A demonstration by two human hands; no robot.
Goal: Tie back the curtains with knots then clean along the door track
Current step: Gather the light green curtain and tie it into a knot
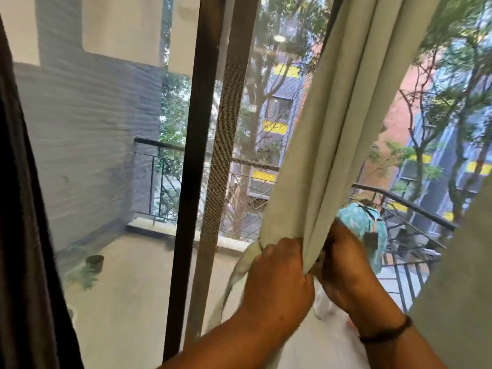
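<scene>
A pale green curtain (314, 145) hangs from the top centre-right and is gathered into a bunch at hand height. My left hand (277, 278) is closed around the gathered cloth from the front. My right hand (343, 265) grips the same bunch from behind and to the right. A loose tail of the cloth (234, 278) curls down to the left of my left hand. The door frame (186, 182) stands just left of the curtain. The door track at floor level is hidden from view.
A dark curtain (24, 235) fills the left edge. Another pale curtain panel (458, 275) hangs at the right. Beyond the glass lie a balcony floor (127, 288), a small potted plant (94, 262) and a metal railing (399, 201). A mesh screen strip (223, 129) runs beside the frame.
</scene>
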